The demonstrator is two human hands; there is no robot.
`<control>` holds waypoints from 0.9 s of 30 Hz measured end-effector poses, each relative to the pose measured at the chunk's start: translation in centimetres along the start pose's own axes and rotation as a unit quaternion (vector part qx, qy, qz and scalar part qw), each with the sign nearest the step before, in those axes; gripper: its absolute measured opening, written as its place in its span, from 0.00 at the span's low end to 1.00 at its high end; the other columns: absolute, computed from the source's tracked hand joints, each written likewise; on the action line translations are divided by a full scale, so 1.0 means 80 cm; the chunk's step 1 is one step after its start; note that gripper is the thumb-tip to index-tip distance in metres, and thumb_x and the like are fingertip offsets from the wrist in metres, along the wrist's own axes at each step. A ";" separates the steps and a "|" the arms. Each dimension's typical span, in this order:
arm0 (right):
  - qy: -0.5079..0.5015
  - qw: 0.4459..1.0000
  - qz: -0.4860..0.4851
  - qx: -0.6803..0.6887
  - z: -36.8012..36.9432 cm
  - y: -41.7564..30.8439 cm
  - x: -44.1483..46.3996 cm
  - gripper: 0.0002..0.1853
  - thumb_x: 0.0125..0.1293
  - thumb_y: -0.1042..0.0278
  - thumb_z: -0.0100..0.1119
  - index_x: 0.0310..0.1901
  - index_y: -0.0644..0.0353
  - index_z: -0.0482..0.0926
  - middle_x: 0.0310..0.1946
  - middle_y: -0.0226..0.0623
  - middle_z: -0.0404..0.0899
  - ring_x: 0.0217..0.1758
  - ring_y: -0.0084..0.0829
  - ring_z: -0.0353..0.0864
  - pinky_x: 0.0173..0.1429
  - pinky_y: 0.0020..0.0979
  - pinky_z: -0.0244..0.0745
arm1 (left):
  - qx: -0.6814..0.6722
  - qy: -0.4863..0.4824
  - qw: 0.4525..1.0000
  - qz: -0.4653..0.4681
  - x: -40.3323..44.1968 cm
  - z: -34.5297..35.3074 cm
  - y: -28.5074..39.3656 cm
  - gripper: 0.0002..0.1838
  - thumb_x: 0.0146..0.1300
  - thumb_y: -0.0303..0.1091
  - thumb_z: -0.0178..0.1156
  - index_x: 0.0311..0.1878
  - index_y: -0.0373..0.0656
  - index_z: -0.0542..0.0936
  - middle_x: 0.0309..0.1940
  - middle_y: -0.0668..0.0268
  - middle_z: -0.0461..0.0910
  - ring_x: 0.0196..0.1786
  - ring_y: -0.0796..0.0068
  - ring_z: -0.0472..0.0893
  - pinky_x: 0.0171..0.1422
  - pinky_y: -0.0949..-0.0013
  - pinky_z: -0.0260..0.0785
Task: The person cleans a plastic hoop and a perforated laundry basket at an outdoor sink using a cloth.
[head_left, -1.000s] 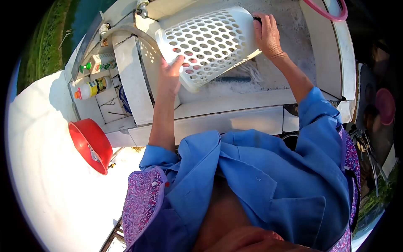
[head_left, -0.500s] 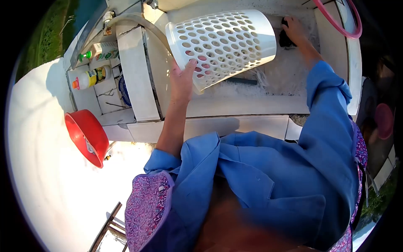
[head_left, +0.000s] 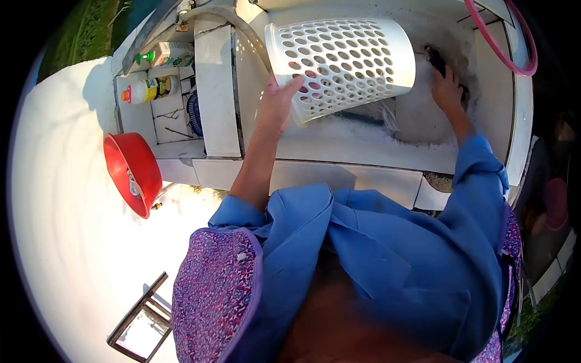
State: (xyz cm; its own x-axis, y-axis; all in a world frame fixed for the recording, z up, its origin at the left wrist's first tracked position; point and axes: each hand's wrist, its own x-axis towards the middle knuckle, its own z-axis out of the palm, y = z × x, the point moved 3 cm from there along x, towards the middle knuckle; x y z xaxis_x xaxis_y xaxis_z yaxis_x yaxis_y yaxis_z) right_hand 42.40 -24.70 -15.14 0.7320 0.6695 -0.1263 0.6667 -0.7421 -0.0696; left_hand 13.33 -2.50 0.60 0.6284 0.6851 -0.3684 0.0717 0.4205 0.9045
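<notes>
A white plastic laundry basket (head_left: 402,57) with rows of oval holes lies tilted on its side over a tiled basin (head_left: 351,150). My left hand (head_left: 279,103) grips its rim at the left end, with the thumb outside and the fingers showing pink through the holes. To the right of the basket, my right hand (head_left: 446,89) is down at the wet basin floor, its fingers round a black, crumpled, cloth-like thing (head_left: 434,58). Part of that thing is hidden under the hand. White suds lie on the basin floor around it.
A hose (head_left: 233,21) runs behind the basket. Left of the basin, a tiled nook holds a green-capped bottle (head_left: 172,54), a bottle with an orange cap (head_left: 145,91) and a blue basket (head_left: 193,114). A red tub (head_left: 148,172) stands outside. A pink hoop-like rim (head_left: 505,60) is at upper right.
The view has shifted, moving the scene rightward in the picture. Against the basin, my right hand has come nearer to me with the black thing. My left hand keeps its hold on the basket.
</notes>
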 end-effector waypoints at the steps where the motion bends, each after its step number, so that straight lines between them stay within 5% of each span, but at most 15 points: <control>1: -0.025 0.997 -0.069 -0.023 0.015 -0.006 -0.015 0.27 0.49 0.76 0.54 0.53 0.45 0.66 0.58 0.41 0.58 0.59 0.44 0.60 0.54 0.48 0.61 | -0.010 -0.007 1.000 0.004 0.000 -0.001 -0.003 0.19 0.57 0.24 0.53 0.51 0.42 0.63 0.39 0.63 0.74 0.35 0.72 0.77 0.39 0.70 0.71; 5: -0.137 0.972 -0.175 0.069 -0.005 -0.017 -0.043 0.21 0.44 0.83 0.53 0.43 0.54 0.72 0.51 0.39 0.64 0.53 0.41 0.66 0.50 0.41 0.65 | -0.006 -0.041 0.999 0.021 -0.006 0.000 0.005 0.19 0.55 0.24 0.53 0.51 0.41 0.64 0.40 0.65 0.74 0.39 0.75 0.76 0.38 0.73 0.68; 7: -0.185 0.921 -0.220 0.262 -0.024 -0.014 -0.044 0.17 0.43 0.84 0.48 0.37 0.56 0.74 0.43 0.36 0.69 0.49 0.42 0.69 0.49 0.37 0.67 | -0.013 -0.041 0.999 0.023 -0.003 -0.004 0.005 0.18 0.56 0.25 0.52 0.50 0.42 0.64 0.41 0.65 0.74 0.39 0.75 0.76 0.36 0.73 0.67; 9: -0.190 0.916 -0.153 0.318 -0.097 -0.046 -0.062 0.18 0.40 0.86 0.47 0.35 0.57 0.75 0.40 0.35 0.71 0.46 0.37 0.71 0.50 0.32 0.68 | 0.016 -0.041 0.999 0.017 -0.002 -0.003 0.005 0.16 0.57 0.26 0.52 0.49 0.42 0.64 0.40 0.65 0.74 0.37 0.75 0.77 0.37 0.73 0.66; 15: -0.006 0.851 -0.221 0.477 -0.220 -0.158 -0.115 0.26 0.43 0.85 0.51 0.47 0.51 0.75 0.46 0.36 0.70 0.48 0.35 0.71 0.52 0.29 0.68 | 0.016 -0.088 0.995 0.047 0.001 -0.004 -0.004 0.25 0.46 0.18 0.46 0.52 0.43 0.62 0.42 0.64 0.72 0.44 0.72 0.74 0.40 0.70 0.68; 21: 0.210 0.829 -0.408 0.320 -0.170 -0.316 -0.100 0.25 0.48 0.75 0.57 0.52 0.47 0.70 0.48 0.37 0.68 0.55 0.40 0.64 0.61 0.42 0.55 | 0.065 -0.088 0.994 0.011 -0.005 -0.013 -0.014 0.30 0.45 0.15 0.48 0.56 0.40 0.62 0.46 0.65 0.71 0.47 0.72 0.74 0.49 0.71 0.69; 25: 0.253 0.859 -0.324 0.305 -0.184 -0.368 -0.055 0.18 0.55 0.67 0.49 0.49 0.55 0.71 0.46 0.39 0.69 0.56 0.41 0.64 0.60 0.43 0.55 | 0.116 -0.017 0.993 0.010 -0.020 -0.035 -0.043 0.16 0.46 0.13 0.50 0.40 0.38 0.71 0.31 0.67 0.76 0.35 0.79 0.76 0.38 0.77 0.68; 27: 0.152 0.892 -0.265 0.334 -0.185 -0.387 -0.009 0.15 0.57 0.69 0.48 0.47 0.56 0.73 0.43 0.41 0.70 0.50 0.41 0.68 0.56 0.40 0.61 | 0.050 -0.011 0.999 -0.020 -0.037 -0.017 -0.038 0.15 0.47 0.12 0.45 0.39 0.38 0.70 0.31 0.63 0.77 0.35 0.76 0.77 0.38 0.76 0.68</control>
State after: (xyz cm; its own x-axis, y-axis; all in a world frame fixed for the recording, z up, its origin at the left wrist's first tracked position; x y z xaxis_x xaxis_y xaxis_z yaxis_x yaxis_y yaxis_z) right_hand 23.31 -1.68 1.74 0.4112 0.8344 0.3670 0.7724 -0.1051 -0.6264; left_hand 10.20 -5.03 -1.34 0.6397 0.6558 -0.4009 0.1729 0.3854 0.9064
